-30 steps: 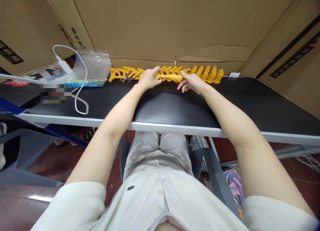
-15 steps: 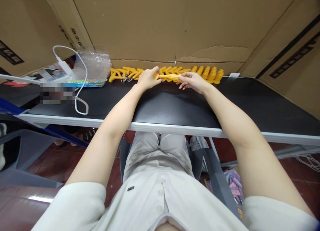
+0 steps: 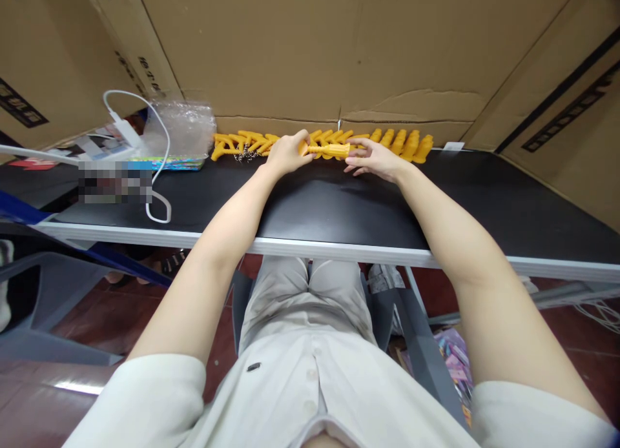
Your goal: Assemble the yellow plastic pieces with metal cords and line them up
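Observation:
My left hand [image 3: 289, 152] is closed around one end of a yellow plastic piece with a thin ridged shaft and a wider fluted sleeve [image 3: 335, 150]. It is held level just above the black tabletop. At the sleeve's flared right end, my right hand [image 3: 378, 159] has its fingers apart, with the fingertips close beside the rim; whether one still touches is hard to see. Behind both hands runs a row of yellow branching plastic pieces [image 3: 247, 140], partly hidden by the left hand. Yellow ridged sleeves [image 3: 411, 144] stand tilted to the right of it.
Small dark metal springs or screws [image 3: 247, 153] lie by the row's left part. Farther left are a clear plastic bag [image 3: 181, 128], a colourful packet [image 3: 186, 163] and a white cable [image 3: 168, 132]. A cardboard wall [image 3: 290, 54] backs the black table [image 3: 334, 209].
My right fingers have loosened from the sleeve and spread, leaving its flared end exposed. The left hand keeps its hold in the same place.

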Demonstrator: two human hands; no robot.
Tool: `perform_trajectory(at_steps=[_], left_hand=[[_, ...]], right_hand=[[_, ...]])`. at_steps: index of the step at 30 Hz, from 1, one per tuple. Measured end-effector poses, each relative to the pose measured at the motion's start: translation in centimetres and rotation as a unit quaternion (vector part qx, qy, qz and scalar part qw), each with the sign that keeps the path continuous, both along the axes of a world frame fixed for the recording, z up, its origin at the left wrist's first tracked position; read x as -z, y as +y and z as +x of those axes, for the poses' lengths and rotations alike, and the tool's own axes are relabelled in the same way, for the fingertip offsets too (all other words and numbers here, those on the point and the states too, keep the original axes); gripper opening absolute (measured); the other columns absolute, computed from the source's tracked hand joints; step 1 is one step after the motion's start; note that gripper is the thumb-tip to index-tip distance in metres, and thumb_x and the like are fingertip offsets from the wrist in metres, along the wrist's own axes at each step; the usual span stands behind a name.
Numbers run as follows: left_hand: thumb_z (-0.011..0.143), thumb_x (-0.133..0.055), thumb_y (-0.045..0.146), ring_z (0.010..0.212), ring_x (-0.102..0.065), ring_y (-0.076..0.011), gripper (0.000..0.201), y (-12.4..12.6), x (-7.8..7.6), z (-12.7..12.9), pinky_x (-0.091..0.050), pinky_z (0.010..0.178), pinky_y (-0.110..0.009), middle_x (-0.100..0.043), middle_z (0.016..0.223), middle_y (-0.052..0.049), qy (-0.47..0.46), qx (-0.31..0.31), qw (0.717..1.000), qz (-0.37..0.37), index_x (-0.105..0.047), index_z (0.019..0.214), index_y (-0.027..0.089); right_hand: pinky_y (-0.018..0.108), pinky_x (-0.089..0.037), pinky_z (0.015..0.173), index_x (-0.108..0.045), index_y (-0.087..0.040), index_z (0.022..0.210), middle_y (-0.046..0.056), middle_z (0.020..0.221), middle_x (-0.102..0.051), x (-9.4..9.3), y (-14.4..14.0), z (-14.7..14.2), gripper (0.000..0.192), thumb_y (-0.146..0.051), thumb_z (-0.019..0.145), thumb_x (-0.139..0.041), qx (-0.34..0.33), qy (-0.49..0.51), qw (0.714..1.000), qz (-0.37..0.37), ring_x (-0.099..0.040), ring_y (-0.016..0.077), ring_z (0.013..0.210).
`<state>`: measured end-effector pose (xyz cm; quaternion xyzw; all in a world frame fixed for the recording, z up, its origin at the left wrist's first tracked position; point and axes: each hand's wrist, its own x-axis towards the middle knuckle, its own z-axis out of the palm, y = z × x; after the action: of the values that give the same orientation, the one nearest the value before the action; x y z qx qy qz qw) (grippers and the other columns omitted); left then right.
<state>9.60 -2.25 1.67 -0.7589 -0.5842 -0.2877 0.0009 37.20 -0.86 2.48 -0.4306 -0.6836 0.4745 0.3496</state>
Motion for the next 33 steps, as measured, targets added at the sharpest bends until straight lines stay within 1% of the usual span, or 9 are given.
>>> perform_trajectory(at_steps=[3, 5, 7, 11, 17, 20, 25, 28, 33], left_hand=[[0.092, -0.073, 0.036, 0.115, -0.07, -0.0342, 0.045, -0.3, -0.3, 0.2, -0.052, 0.1, -0.041, -0.076, 0.111, -0.011, 0.011, -0.011, 1.0, -0.004, -0.07, 0.135, 0.022], [0.093, -0.072, 0.037, 0.115, -0.07, -0.0343, 0.045, -0.6, -0.4, 0.3, -0.052, 0.099, -0.041, -0.076, 0.112, -0.012, 0.016, -0.015, 1.0, -0.006, -0.07, 0.136, 0.022], [0.093, -0.072, 0.037, 0.116, -0.07, -0.0342, 0.045, -0.7, -0.5, 0.3, -0.052, 0.099, -0.041, -0.076, 0.114, -0.012, 0.017, -0.016, 1.0, -0.009, -0.07, 0.136, 0.022], [0.093, -0.072, 0.037, 0.116, -0.069, -0.0338, 0.045, -0.4, -0.4, 0.1, -0.052, 0.1, -0.041, -0.076, 0.113, -0.011, 0.014, -0.007, 1.0, -0.006, -0.07, 0.136, 0.023], [0.093, -0.072, 0.037, 0.114, -0.069, -0.0331, 0.045, -0.1, -0.1, 0.0, -0.053, 0.099, -0.041, -0.076, 0.109, -0.01, 0.009, -0.003, 1.0, 0.003, -0.071, 0.135, 0.023], [0.092, -0.072, 0.037, 0.113, -0.07, -0.0328, 0.045, 0.0, -0.1, 0.0, -0.053, 0.098, -0.04, -0.076, 0.109, -0.01, 0.013, -0.001, 1.0, 0.007, -0.071, 0.135, 0.023], [0.092, -0.073, 0.036, 0.11, -0.071, -0.0315, 0.044, 0.3, 0.1, -0.2, -0.053, 0.096, -0.038, -0.076, 0.106, -0.009, 0.014, 0.005, 1.0, 0.018, -0.071, 0.134, 0.023], [0.091, -0.073, 0.035, 0.109, -0.071, -0.031, 0.043, 0.5, 0.3, -0.3, -0.053, 0.095, -0.038, -0.076, 0.104, -0.009, 0.011, 0.009, 1.0, 0.021, -0.071, 0.133, 0.022], [0.092, -0.073, 0.034, 0.11, -0.07, -0.0308, 0.042, 0.0, 0.0, 0.0, -0.053, 0.097, -0.038, -0.075, 0.103, -0.009, 0.004, 0.011, 1.0, 0.013, -0.071, 0.132, 0.023]], right_hand=[[0.031, -0.071, 0.078, -0.058, -0.026, 0.151, 0.011, 0.137, -0.076, 0.0, -0.1, 0.1, 0.082, -0.017, 0.078, -0.095, -0.011, -0.024, 1.0, 0.001, -0.083, 0.0191, 0.092], [0.035, -0.072, 0.085, -0.056, -0.026, 0.155, 0.011, 0.137, -0.075, 0.1, -0.1, -0.1, 0.087, -0.014, 0.078, -0.094, -0.007, -0.036, 0.999, 0.01, -0.083, 0.0202, 0.095], [0.036, -0.072, 0.088, -0.056, -0.025, 0.156, 0.01, 0.133, -0.076, 0.2, 0.0, -0.2, 0.089, -0.012, 0.076, -0.095, 0.008, -0.041, 0.999, 0.024, -0.083, 0.02, 0.095], [0.033, -0.07, 0.084, -0.062, -0.022, 0.145, 0.008, 0.124, -0.077, 0.3, 0.3, -0.5, 0.078, -0.012, 0.076, -0.096, 0.031, -0.035, 0.998, 0.043, -0.081, 0.018, 0.088], [0.029, -0.068, 0.076, -0.067, -0.021, 0.126, 0.006, 0.114, -0.079, 0.2, 0.4, -0.8, 0.059, -0.016, 0.077, -0.099, 0.047, -0.017, 0.997, 0.054, -0.081, 0.0169, 0.082], [0.026, -0.066, 0.073, -0.068, -0.02, 0.118, 0.005, 0.107, -0.08, 0.1, 0.3, -1.1, 0.048, -0.021, 0.081, -0.098, 0.06, -0.009, 0.997, 0.052, -0.08, 0.0159, 0.078], [0.02, -0.061, 0.064, -0.069, -0.019, 0.106, 0.005, 0.095, -0.08, -0.3, -0.5, -1.5, 0.028, -0.026, 0.092, -0.092, 0.069, 0.011, 0.997, 0.022, -0.077, 0.0128, 0.071], [0.018, -0.059, 0.062, -0.069, -0.018, 0.1, 0.004, 0.088, -0.08, -0.7, -1.1, -1.7, 0.026, -0.033, 0.096, -0.091, 0.067, 0.015, 0.998, 0.003, -0.075, 0.0111, 0.068], [0.017, -0.056, 0.057, -0.066, -0.018, 0.092, 0.004, 0.079, -0.077, -1.2, -1.9, -2.1, 0.036, -0.047, 0.098, -0.087, 0.078, 0.004, 0.997, -0.023, -0.071, 0.0101, 0.061]])
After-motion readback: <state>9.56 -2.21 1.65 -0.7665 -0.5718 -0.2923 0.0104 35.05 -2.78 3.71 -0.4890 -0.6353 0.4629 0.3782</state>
